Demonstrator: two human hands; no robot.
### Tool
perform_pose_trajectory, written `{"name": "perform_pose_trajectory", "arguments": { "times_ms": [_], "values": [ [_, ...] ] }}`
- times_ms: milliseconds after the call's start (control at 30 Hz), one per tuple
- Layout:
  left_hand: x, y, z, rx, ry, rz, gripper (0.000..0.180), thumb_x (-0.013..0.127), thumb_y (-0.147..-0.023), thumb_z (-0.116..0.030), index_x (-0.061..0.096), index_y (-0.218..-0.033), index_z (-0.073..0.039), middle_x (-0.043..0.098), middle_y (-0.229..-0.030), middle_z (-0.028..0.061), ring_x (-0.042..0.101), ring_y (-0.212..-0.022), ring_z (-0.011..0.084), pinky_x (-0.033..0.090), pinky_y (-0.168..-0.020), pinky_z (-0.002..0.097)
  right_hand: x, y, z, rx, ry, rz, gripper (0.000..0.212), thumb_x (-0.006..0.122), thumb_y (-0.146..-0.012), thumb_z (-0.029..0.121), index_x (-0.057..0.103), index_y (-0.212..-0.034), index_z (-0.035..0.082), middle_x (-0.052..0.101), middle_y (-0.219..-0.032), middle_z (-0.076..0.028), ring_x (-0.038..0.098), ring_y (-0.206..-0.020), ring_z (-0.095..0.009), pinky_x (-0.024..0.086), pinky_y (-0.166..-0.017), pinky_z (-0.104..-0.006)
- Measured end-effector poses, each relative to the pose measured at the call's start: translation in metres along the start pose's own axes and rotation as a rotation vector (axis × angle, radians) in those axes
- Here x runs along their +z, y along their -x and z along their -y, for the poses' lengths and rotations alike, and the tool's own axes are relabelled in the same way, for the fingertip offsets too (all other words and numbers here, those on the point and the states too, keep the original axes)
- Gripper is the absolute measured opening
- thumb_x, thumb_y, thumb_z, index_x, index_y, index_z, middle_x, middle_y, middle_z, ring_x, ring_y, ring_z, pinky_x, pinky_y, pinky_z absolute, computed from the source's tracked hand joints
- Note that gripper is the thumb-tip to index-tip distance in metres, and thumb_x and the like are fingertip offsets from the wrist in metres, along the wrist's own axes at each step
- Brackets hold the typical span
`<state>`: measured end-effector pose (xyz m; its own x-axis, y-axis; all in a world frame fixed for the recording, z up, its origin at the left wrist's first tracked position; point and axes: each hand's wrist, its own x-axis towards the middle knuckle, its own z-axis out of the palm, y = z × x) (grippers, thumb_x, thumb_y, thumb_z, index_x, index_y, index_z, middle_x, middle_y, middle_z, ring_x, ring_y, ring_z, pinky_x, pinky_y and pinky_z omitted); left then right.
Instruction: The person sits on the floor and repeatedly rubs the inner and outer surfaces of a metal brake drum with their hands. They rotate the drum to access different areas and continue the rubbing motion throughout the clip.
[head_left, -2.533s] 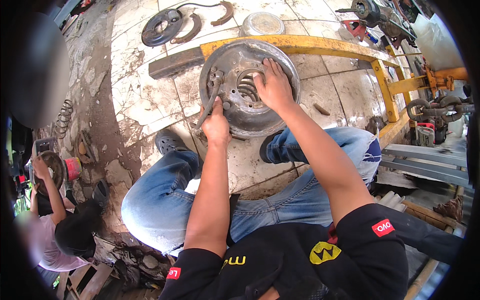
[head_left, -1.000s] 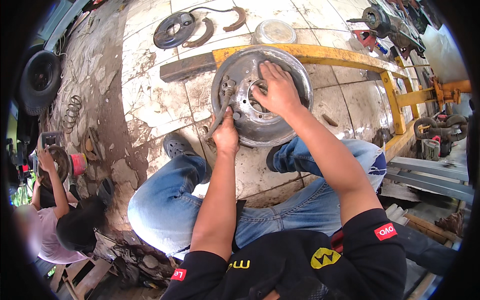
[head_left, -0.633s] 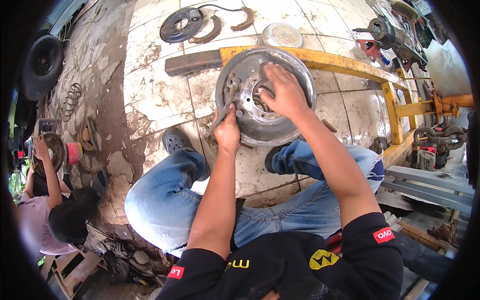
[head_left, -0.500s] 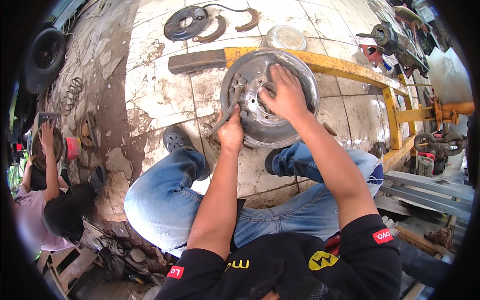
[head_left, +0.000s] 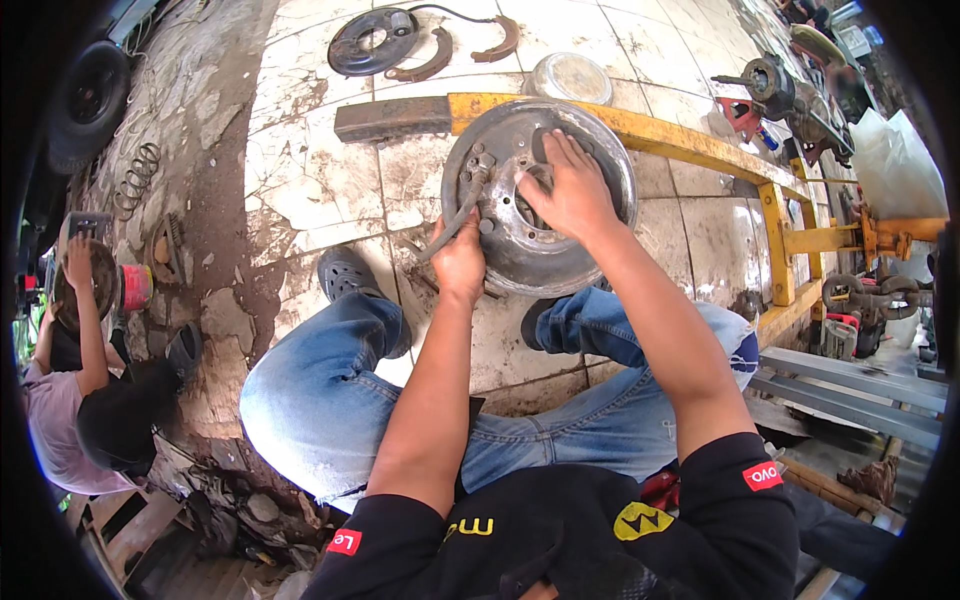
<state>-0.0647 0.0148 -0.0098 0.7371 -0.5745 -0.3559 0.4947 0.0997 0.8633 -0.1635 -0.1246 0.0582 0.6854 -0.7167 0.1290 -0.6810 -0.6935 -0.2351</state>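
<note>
A round, worn metal brake backing plate [head_left: 500, 262] is held above the floor between my knees. A dark brake hose [head_left: 458, 212] hangs from a fitting on its left side. My left hand [head_left: 460, 262] is closed on the plate's lower left rim, beside the hose. Flat on the plate's right half lies my right hand [head_left: 578, 190], fingers stretched forward and thumb apart near the centre hole. Something dark shows around its fingers; I cannot tell whether it is a thin pad or part of the plate.
Beyond the plate runs a yellow metal frame [head_left: 700, 143]. A black backing plate [head_left: 372, 42], curved brake shoes [head_left: 430, 58] and a round metal pan [head_left: 570, 78] lie farther off. At left, another person's hands [head_left: 78, 265] handle a round part near a coil spring [head_left: 138, 180].
My right hand stays on the plate with barely any shift. The plate has hardly moved. At left, the other person's upper hand has moved slightly lower in view.
</note>
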Motion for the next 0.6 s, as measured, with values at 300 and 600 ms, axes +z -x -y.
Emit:
{"name": "perform_pose_trajectory", "arguments": {
  "times_ms": [300, 600],
  "values": [
    [0.001, 0.006, -0.006, -0.002, -0.017, 0.010, 0.026, 0.064, -0.096, -0.019, 0.062, -0.114, 0.000, 0.065, -0.100, 0.0058, 0.055, -0.091, 0.0134, 0.045, -0.082, 0.0284, -0.004, 0.003, -0.003, -0.087, 0.007, 0.028, 0.068, 0.055, -0.094, 0.043, 0.042, -0.142, -0.003, 0.039, -0.149, -0.025, 0.040, -0.138, -0.035, 0.034, -0.114, -0.0399],
    [0.000, 0.002, -0.005, -0.036, 0.046, 0.003, 0.029, 0.066, -0.095, -0.019, 0.060, -0.116, 0.000, 0.065, -0.101, 0.0054, 0.054, -0.091, 0.0129, 0.044, -0.083, 0.0285, -0.047, 0.017, -0.026, 0.169, -0.206, 0.345, 0.071, 0.054, -0.095, 0.045, 0.036, -0.147, -0.001, 0.036, -0.151, -0.025, 0.039, -0.139, -0.036, 0.036, -0.113, -0.0398]
  ]
}}
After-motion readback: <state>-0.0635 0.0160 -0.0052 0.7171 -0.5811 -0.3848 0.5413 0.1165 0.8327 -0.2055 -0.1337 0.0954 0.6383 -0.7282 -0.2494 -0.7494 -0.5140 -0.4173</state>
